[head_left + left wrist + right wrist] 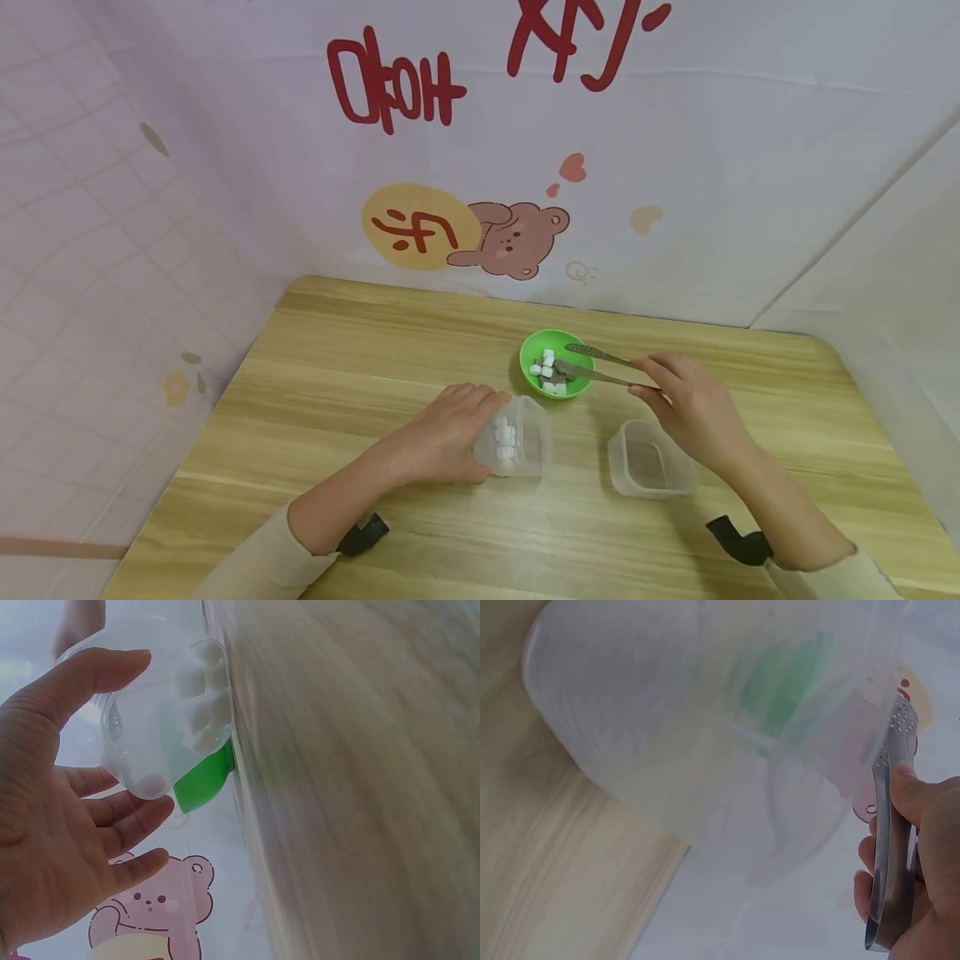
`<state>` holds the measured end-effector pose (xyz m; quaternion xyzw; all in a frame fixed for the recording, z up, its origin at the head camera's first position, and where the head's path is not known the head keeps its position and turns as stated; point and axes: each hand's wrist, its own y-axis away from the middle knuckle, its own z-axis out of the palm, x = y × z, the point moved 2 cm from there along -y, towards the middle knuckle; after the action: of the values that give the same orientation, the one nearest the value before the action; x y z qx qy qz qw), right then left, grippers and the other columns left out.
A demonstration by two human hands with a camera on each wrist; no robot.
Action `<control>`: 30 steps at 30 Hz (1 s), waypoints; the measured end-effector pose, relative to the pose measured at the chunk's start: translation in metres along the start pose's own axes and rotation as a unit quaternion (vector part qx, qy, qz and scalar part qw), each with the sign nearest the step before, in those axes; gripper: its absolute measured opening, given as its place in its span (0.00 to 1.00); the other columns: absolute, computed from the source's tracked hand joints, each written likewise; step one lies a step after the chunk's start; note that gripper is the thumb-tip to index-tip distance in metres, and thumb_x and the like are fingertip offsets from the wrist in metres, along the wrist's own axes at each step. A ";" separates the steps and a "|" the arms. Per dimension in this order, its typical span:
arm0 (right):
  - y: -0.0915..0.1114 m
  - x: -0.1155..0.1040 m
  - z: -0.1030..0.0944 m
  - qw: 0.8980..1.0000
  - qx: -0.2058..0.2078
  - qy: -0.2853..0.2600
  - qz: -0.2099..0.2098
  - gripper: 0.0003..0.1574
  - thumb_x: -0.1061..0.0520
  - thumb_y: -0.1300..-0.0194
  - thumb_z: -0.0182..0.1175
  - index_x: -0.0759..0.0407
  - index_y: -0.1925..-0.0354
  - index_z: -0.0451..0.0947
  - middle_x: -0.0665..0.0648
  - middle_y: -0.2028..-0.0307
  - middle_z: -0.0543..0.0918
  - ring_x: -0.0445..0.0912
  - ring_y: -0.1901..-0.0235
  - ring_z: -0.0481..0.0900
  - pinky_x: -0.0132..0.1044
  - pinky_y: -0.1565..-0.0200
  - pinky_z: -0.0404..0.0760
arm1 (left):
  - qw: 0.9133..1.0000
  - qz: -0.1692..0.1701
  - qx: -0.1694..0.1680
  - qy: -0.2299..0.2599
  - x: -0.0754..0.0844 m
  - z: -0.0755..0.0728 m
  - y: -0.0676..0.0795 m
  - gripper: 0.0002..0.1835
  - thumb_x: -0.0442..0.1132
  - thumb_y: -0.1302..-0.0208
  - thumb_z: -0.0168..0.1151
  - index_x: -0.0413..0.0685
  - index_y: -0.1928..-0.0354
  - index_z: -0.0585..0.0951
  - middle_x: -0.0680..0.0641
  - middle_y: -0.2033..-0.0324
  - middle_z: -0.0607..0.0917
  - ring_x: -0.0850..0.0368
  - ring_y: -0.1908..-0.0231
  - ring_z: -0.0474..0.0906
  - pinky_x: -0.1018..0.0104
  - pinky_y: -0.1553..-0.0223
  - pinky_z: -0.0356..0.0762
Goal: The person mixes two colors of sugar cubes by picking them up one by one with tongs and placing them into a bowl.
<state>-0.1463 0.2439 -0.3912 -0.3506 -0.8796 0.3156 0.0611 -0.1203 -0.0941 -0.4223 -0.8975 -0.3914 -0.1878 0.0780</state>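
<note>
My left hand (442,437) grips a clear plastic container (534,442), tipped on its side with its mouth to the right. Small white pieces (506,437) lie inside; in the left wrist view they gather along its table side. With my right hand (697,412) I hold metal tongs (603,377), also seen in the right wrist view, where their perforated end (904,724) shows. The tongs' arms are spread over a green bowl (558,337), the lower tip among its contents. That bowl holds several white pieces (548,372) and grey-brown bits.
A second clear container (637,483) stands upright below my right hand, and it fills much of the right wrist view. The wooden table (345,350) ends at a white printed backdrop (675,167). Black curved pieces (363,533) sit at both wrists.
</note>
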 end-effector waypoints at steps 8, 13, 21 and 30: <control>0.000 -0.009 -0.002 1.000 0.010 -0.006 -0.007 0.33 0.38 0.19 0.49 0.64 0.48 0.85 0.56 0.59 0.85 0.52 0.62 0.82 0.43 0.62 0.78 | 1.000 -0.001 -0.002 0.003 0.000 0.000 0.000 0.51 0.48 0.49 0.81 0.42 0.25 0.67 0.45 0.36 0.76 0.49 0.33 0.69 0.51 0.27 0.61; 0.005 -0.014 -0.006 1.000 0.017 -0.003 -0.013 0.33 0.38 0.18 0.49 0.64 0.48 0.85 0.56 0.59 0.85 0.52 0.62 0.81 0.42 0.63 0.78 | 1.000 0.000 0.000 0.005 -0.001 0.001 0.000 0.51 0.48 0.50 0.82 0.42 0.25 0.67 0.45 0.36 0.76 0.49 0.34 0.69 0.51 0.27 0.62; 0.016 -0.023 -0.011 1.000 0.015 0.006 -0.019 0.32 0.38 0.18 0.50 0.64 0.49 0.86 0.54 0.58 0.85 0.49 0.62 0.81 0.39 0.63 0.78 | 1.000 0.002 0.005 0.000 0.000 0.001 0.000 0.52 0.48 0.51 0.82 0.42 0.26 0.67 0.46 0.36 0.76 0.49 0.34 0.70 0.51 0.27 0.62; 0.026 -0.036 -0.012 0.999 0.011 -0.004 -0.031 0.31 0.39 0.18 0.50 0.63 0.49 0.86 0.52 0.58 0.85 0.47 0.61 0.82 0.37 0.61 0.80 | 1.000 0.000 0.003 0.007 0.000 0.001 0.000 0.52 0.48 0.51 0.83 0.43 0.26 0.67 0.46 0.36 0.77 0.49 0.34 0.70 0.50 0.27 0.62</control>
<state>-0.1006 0.2414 -0.3934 -0.3212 -0.8868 0.3244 0.0715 -0.1201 -0.0934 -0.4232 -0.8957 -0.3918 -0.1928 0.0835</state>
